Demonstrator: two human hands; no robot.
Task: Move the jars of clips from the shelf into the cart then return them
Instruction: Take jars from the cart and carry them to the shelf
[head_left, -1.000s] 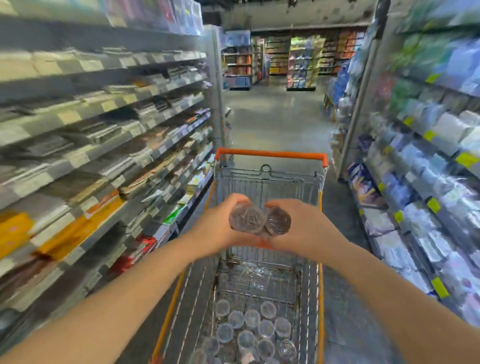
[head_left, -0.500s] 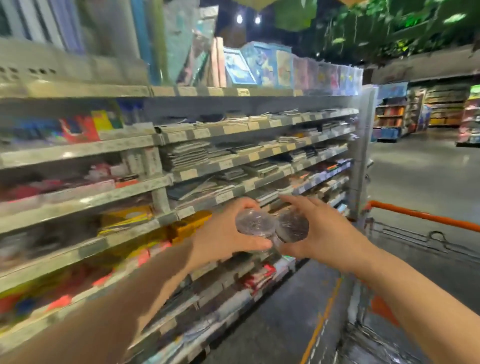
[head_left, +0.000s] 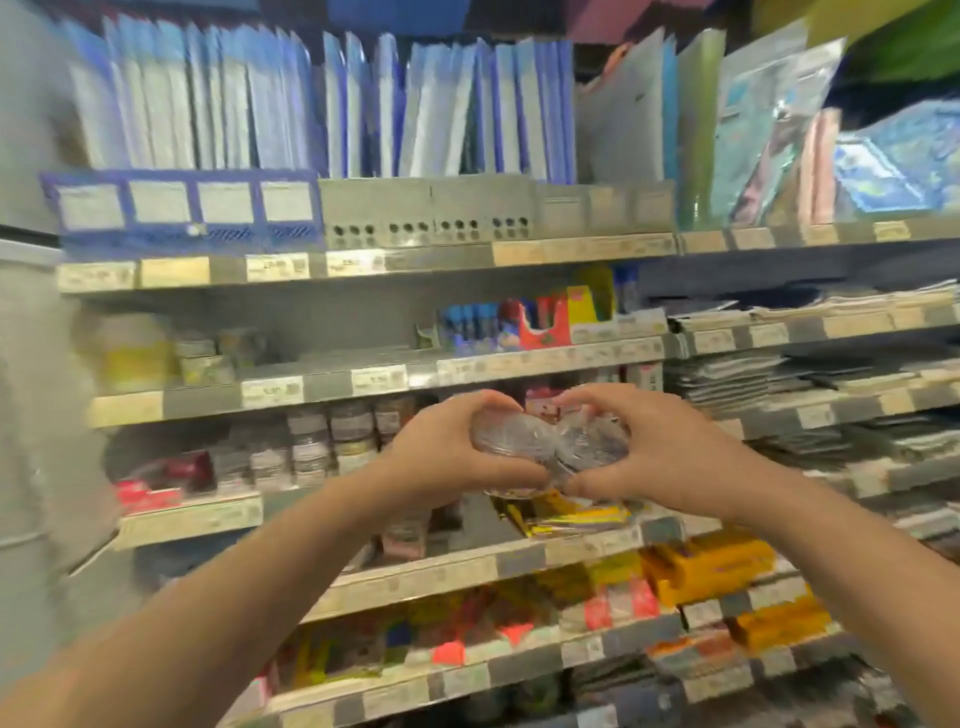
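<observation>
Two clear round jars of clips are held side by side in front of the shelf unit. My left hand (head_left: 447, 457) is shut around the left jar (head_left: 506, 436). My right hand (head_left: 660, 457) is shut around the right jar (head_left: 589, 444). Both jars touch each other between my thumbs and fingers. Several more jars of clips (head_left: 332, 441) stand stacked on the middle shelf (head_left: 192, 517), just left of my hands. The cart is out of view.
Blue folders (head_left: 291, 109) stand upright on the top shelf. Stacks of paper goods (head_left: 779, 374) fill the shelves to the right. Yellow and orange packs (head_left: 711, 566) lie on the lower shelves. A grey panel (head_left: 31, 415) bounds the unit on the left.
The view has swung from the cart and aisle to face the shelves head-on. Both hands, still holding the two jars, have come up in front of the middle shelf.
</observation>
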